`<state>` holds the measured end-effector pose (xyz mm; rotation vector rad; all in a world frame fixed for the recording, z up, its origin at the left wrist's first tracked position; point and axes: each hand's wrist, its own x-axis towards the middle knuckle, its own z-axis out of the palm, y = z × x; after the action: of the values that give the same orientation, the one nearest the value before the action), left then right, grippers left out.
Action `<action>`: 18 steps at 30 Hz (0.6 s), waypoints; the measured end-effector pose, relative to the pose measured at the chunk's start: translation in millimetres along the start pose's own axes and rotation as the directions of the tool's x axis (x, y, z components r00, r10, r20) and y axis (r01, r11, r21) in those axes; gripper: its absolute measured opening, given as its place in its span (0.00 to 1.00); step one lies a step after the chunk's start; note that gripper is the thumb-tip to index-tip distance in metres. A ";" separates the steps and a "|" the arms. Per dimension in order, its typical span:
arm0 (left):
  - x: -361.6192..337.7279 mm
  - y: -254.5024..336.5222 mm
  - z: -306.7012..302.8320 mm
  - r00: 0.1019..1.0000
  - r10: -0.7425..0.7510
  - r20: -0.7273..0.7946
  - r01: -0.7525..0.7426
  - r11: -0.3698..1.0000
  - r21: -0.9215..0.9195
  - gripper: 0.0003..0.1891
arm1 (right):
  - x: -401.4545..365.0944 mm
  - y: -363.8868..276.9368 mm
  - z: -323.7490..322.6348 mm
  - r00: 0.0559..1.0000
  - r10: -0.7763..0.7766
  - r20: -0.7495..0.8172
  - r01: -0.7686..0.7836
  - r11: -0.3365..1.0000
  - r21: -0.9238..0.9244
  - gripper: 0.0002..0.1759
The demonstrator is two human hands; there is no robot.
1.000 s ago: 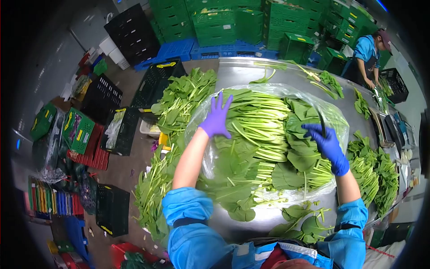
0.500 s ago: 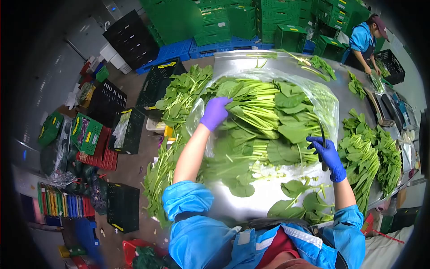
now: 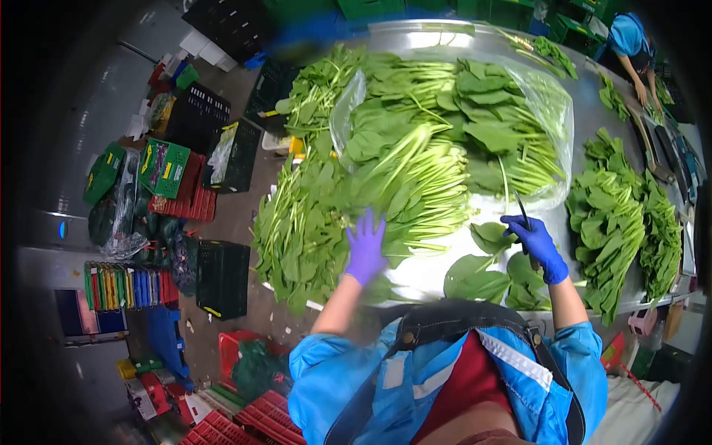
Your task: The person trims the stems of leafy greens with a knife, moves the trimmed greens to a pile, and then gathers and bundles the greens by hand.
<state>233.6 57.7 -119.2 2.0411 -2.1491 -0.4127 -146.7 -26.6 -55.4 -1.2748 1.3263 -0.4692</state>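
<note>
My left hand [image 3: 366, 248], in a purple glove, has its fingers spread at the leafy end of a large pile of leafy greens [image 3: 430, 193]. My right hand [image 3: 540, 246], in a darker blue-purple glove, is closed around a knife [image 3: 523, 211] with its thin dark blade pointing up and away. Just left of it lie loose leaves [image 3: 478, 278] on the metal table [image 3: 417, 282]. Clear plastic sheeting [image 3: 561, 126] surrounds more bunched greens [image 3: 512, 126] behind the pile, their pale stems facing right.
More greens [image 3: 297, 230] lie along the table's left side, and further bunches [image 3: 612, 222] lie on the right. At the far right a co-worker in a blue sleeve [image 3: 627, 35] handles greens. Black crates [image 3: 222, 278] and a green crate [image 3: 165, 169] stand on the left.
My left hand has come off the back bunch and moved toward me, its fingers now spread. Greens lie nearer the front. My right hand keeps the knife. The view has tilted down.
</note>
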 end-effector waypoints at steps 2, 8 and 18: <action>-5.1 26.1 -33.8 0.992 -0.112 0.049 0.104 0.982 0.156 0.48 | -6.6 -6.6 10.9 0.999 0.039 -0.035 -0.037 0.998 0.051 0.16; 23.5 83.6 -70.6 0.925 0.146 -0.351 -0.096 0.983 0.155 0.29 | -14.7 11.6 57.7 0.999 0.002 0.039 -0.020 0.888 0.460 0.24; 200.0 79.1 -4.1 0.962 0.180 -0.206 -0.181 0.983 0.014 0.26 | -33.5 20.9 92.8 0.933 -0.052 0.357 -0.176 0.798 0.576 0.26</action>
<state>146.6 -138.8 -107.8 1.7756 -2.1778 -0.1731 -82.2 46.6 -81.1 -0.7260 0.8048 -0.5283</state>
